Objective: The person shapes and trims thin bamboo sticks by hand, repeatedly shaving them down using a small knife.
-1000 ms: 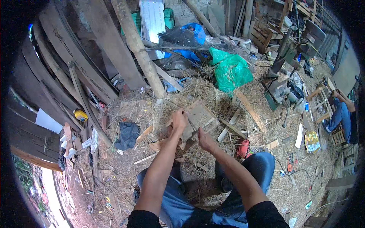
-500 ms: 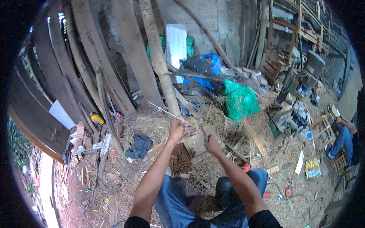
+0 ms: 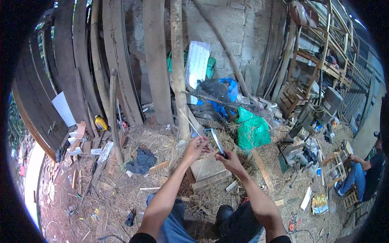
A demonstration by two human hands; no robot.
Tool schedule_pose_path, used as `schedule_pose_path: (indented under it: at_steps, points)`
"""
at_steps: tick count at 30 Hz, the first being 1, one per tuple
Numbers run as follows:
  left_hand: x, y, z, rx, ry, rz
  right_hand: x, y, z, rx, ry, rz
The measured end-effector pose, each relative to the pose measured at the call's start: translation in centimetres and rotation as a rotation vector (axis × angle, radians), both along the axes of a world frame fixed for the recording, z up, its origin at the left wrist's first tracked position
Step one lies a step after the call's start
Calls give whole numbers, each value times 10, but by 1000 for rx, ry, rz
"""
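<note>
My left hand is closed around a thin pale wooden stick, whose far end points up and away to the left. In my right hand is a knife by its dark handle, the bright blade pointing upward and apart from the stick. Both hands are in front of my knees, close to each other. Just below them sits a wooden block with a flat top, partly covered by my left hand.
Straw and wood scraps cover the ground. A green plastic bag lies ahead right, a dark cloth to the left. Tall planks and a pole stand ahead. Another person sits at far right beside a wooden frame.
The view has shifted, so the surroundings sit differently. The knife has swung up and its blade now shows clearly beside the stick. Both hands keep their holds.
</note>
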State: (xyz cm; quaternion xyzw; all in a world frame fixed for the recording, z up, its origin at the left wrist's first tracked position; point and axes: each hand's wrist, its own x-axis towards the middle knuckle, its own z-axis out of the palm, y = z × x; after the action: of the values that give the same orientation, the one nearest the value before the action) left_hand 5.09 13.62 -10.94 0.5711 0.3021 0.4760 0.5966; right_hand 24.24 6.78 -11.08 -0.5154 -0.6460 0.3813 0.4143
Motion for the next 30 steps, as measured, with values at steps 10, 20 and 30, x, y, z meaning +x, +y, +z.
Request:
schedule_pose_path:
  at_steps: [10, 20, 30]
  points:
    - [15, -2, 18, 127, -2, 24, -23, 8, 16, -93, 154, -78]
    - [1, -16, 20, -12, 9, 62, -2, 8, 23, 336, 24, -229]
    - [17, -24, 15, 246, 253, 190, 1, 3, 24, 46, 190, -119]
